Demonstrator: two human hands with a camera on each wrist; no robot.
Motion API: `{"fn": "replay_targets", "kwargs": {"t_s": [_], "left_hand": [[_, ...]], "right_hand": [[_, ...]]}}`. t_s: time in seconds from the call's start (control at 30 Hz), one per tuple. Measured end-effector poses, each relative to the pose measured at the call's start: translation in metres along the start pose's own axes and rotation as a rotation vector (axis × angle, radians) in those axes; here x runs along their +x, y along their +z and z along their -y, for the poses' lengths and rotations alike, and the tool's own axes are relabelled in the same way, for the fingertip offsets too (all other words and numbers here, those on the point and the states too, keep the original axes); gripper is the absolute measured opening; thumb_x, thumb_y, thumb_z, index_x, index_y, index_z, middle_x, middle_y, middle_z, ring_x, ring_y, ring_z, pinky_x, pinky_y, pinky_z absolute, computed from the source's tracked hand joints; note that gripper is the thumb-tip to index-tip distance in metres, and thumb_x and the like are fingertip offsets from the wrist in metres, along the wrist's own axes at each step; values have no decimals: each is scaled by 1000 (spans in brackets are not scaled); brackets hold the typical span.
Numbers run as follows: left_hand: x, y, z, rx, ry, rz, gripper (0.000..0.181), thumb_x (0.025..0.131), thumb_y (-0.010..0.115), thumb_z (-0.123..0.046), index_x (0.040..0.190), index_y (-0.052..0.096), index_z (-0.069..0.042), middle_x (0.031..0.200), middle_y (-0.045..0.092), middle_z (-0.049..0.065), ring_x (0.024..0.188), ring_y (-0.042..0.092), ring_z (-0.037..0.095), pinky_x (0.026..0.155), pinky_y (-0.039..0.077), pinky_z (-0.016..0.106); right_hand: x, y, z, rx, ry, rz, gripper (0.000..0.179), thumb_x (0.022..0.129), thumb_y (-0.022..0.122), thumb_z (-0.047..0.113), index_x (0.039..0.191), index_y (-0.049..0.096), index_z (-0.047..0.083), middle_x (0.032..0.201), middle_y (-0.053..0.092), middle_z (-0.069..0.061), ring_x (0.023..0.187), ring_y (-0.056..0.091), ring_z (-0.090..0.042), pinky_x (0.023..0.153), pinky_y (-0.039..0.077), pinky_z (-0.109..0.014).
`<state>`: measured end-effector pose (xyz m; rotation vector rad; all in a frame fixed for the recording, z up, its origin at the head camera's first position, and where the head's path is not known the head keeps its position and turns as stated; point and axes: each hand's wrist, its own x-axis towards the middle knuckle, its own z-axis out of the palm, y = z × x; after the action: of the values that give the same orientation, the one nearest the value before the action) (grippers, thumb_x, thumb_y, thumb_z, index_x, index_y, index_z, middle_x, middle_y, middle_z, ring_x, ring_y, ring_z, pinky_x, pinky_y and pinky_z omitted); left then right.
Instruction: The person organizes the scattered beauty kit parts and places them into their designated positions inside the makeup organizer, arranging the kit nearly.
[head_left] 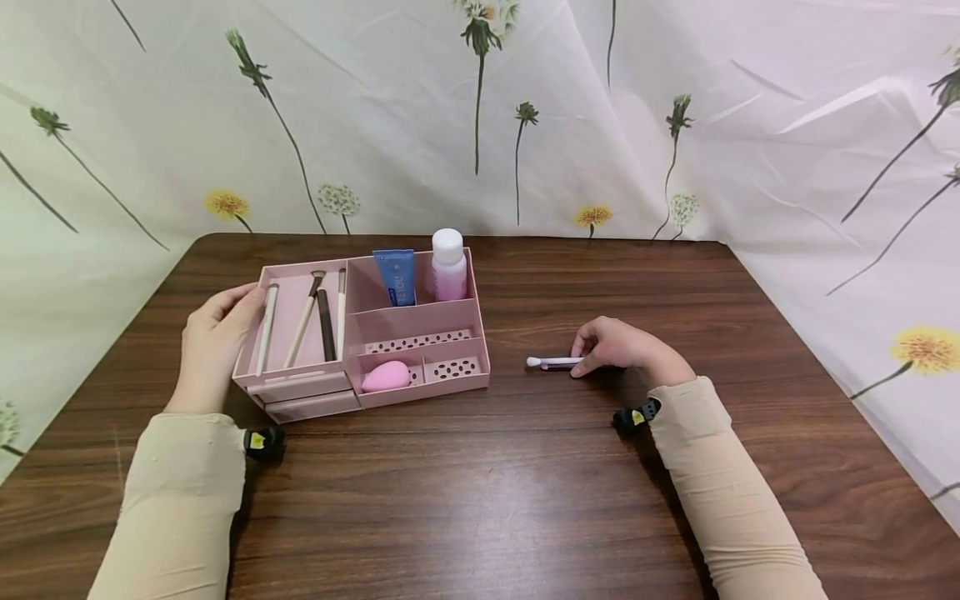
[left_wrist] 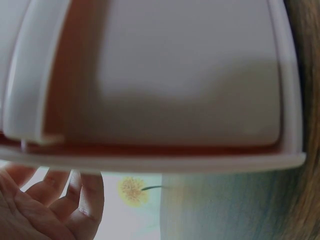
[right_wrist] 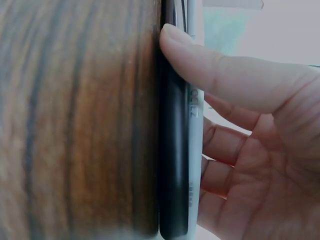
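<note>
A pink makeup organizer (head_left: 412, 318) stands at the left of the table. My left hand (head_left: 212, 342) holds its left side wall, thumb at the top rim and the other fingers along the outside. In its left tray lie several makeup brushes (head_left: 327, 325). To the right, my right hand (head_left: 611, 346) pinches two slim makeup brushes low at the tabletop. One has a black handle (right_wrist: 174, 150), pressed by the thumb; the other has a white handle (right_wrist: 196, 135) with lettering. A pale rounded brush tip (head_left: 533, 362) points left from the fingers.
A blue tube (head_left: 397, 277) and a white-capped bottle (head_left: 449, 271) stand in the organizer's back compartment. A pink makeup sponge (head_left: 387, 376) lies in a front section. Two drawers (head_left: 311, 398) are under the tray. Behind the wooden table (head_left: 480, 500) hangs a flowered cloth (head_left: 420, 125).
</note>
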<state>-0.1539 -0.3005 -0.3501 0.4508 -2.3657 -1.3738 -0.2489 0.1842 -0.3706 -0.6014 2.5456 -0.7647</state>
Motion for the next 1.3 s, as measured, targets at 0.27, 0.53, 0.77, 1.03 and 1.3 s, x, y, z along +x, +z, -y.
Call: {"fn": "replay_targets", "kwargs": {"t_s": [0.27, 0.53, 0.77, 1.03, 1.3], "left_hand": [[0, 0, -1, 18, -10, -1, 58, 97, 53, -53, 138, 59, -13, 122, 61, -17, 104, 48, -6, 84, 34, 15], [2, 1, 0, 35, -18, -7, 58, 97, 52, -53, 139, 58, -13, 131, 60, -8, 105, 48, -7, 85, 33, 15], [1, 0, 0, 27, -7, -8, 57, 97, 53, -53, 138, 60, -14, 122, 61, -18, 102, 47, -9, 84, 34, 14], [1, 0, -1, 29, -14, -2, 59, 97, 52, -53, 138, 58, -12, 130, 60, -9, 104, 47, -9, 85, 34, 15], [1, 1, 0, 18, -27, -5, 59, 97, 52, -53, 139, 58, -12, 127, 60, -14, 103, 47, -9, 85, 33, 14]], "right_hand": [[0, 1, -3, 54, -49, 30, 15, 81, 79, 10, 89, 70, 1, 75, 60, 2, 70, 50, -12, 66, 42, -26], [-2, 1, 0, 104, -80, 33, 12, 86, 75, 10, 92, 71, 0, 77, 62, 2, 72, 48, -13, 66, 41, -26], [-5, 0, 8, 179, -103, -63, 14, 85, 75, 8, 95, 71, -2, 76, 62, 2, 71, 51, -12, 66, 43, -25], [-9, -2, 21, 211, -201, -190, 20, 85, 76, 7, 100, 71, -6, 76, 60, 0, 70, 51, -11, 64, 42, -23], [-16, -3, 41, 311, -237, -310, 20, 91, 71, 12, 106, 69, -1, 83, 64, -7, 69, 51, -12, 62, 43, -27]]}}
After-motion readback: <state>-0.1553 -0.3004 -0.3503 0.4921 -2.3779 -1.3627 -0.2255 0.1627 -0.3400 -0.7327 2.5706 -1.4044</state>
